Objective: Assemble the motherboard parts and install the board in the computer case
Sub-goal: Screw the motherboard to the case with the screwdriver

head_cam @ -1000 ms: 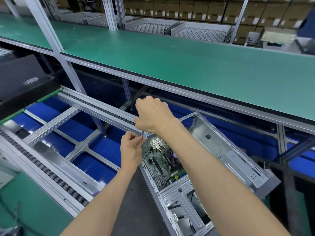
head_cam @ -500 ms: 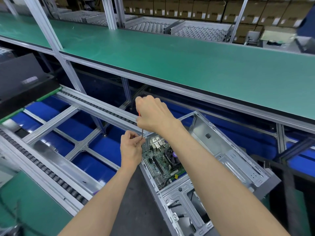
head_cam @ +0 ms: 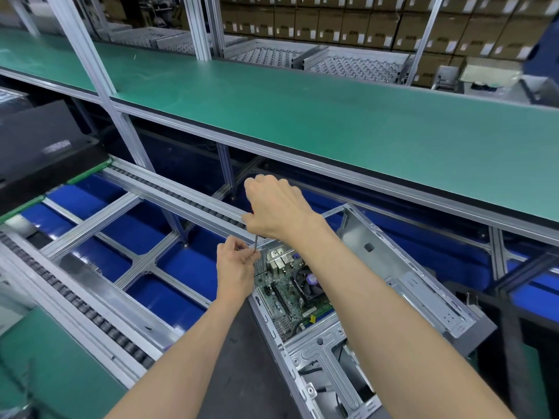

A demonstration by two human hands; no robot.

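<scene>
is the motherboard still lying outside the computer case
No, the motherboard already sits inside the open computer case, below the right hand gripping a screwdriver.

Right hand (head_cam: 276, 207) gripping a screwdriver (head_cam: 255, 244), left hand (head_cam: 236, 269) apparently pinching its shaft, above motherboard (head_cam: 287, 293) in open case (head_cam: 408, 276)

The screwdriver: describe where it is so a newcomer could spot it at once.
Find the open grey computer case below the green shelf. At its far left corner, the right hand grips the handle from above and the left hand pinches the screwdriver: the only thin dark shaft between the hands.
</scene>
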